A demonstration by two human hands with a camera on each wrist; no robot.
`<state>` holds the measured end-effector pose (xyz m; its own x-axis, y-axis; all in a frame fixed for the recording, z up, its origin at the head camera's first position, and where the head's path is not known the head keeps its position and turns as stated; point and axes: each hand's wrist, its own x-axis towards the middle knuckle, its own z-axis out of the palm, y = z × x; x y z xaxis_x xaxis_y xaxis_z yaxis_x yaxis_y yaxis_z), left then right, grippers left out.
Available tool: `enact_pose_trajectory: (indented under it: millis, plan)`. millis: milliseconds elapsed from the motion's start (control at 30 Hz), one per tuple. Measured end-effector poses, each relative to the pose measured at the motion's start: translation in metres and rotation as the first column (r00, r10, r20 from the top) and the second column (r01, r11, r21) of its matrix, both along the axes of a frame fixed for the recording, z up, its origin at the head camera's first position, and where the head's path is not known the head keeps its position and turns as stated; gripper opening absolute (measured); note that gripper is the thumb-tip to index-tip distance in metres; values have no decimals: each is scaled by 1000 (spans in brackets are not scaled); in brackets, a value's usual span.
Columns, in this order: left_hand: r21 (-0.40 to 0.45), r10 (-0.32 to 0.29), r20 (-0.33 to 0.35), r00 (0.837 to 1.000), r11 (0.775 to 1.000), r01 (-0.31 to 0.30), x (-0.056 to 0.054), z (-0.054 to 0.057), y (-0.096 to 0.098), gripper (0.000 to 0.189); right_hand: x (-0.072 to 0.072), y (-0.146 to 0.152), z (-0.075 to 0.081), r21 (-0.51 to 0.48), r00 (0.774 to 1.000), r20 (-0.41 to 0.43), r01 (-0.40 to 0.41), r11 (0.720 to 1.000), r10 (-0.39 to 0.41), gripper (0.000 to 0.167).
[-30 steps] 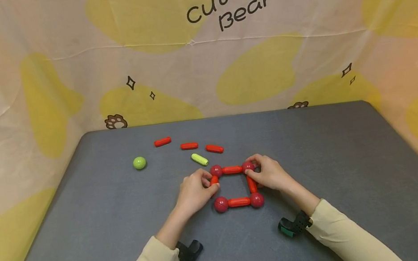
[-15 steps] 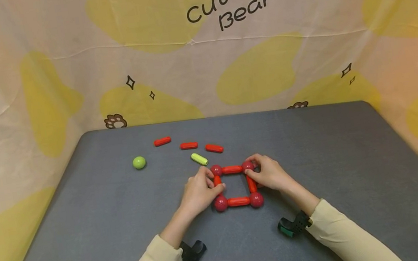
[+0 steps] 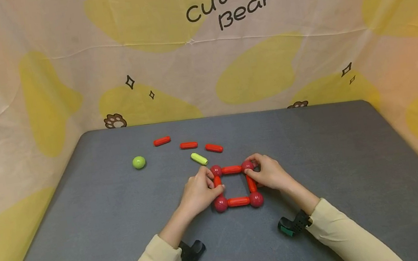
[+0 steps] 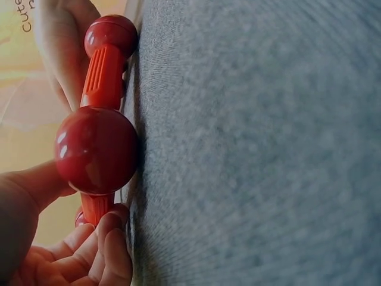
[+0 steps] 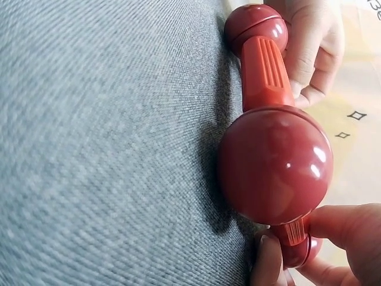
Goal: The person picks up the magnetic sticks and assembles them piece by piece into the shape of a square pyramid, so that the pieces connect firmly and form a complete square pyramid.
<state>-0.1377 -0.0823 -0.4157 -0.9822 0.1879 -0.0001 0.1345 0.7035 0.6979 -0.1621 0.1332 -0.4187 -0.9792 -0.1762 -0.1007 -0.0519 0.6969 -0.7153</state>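
Red balls and red rods form a four-sided frame on the table, with a ball at each corner. On its left side, my left hand (image 3: 198,190) pinches the left red rod (image 3: 217,181), thumb on the inner side. That rod spans the far left ball (image 3: 216,171) and the near left ball (image 3: 221,203). My right hand (image 3: 270,173) holds the far right ball (image 3: 247,166), partly covering it and the right rod (image 3: 251,183). A near rod (image 3: 239,201) runs to the near right ball (image 3: 256,199). The left wrist view shows the near left ball (image 4: 97,150) up close.
Beyond the frame lie three loose red rods, among them a middle one (image 3: 188,145), and a yellow-green rod (image 3: 199,158). A green ball (image 3: 139,162) sits farther left. Patterned cloth (image 3: 256,69) hangs behind the grey table (image 3: 316,146).
My left hand has swung the left rod's near end rightward, from outside the frame into line with the near left ball. Over the last half second both hands have stayed nearly still.
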Motion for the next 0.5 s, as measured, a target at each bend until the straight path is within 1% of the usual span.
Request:
enact_pose_trajectory:
  millis: [200, 500]
  plan:
    - [-2, -21, -6, 1000, 1000, 21, 1, 1, -1, 31, 0, 0, 0, 20, 1000, -12, 0, 1000, 1, 34]
    - [-6, -13, -10, 1000, 1000, 13, 1, 2, -1, 32, -1, 0, -2, 27, 1000, -14, 3, 1000, -3, 34]
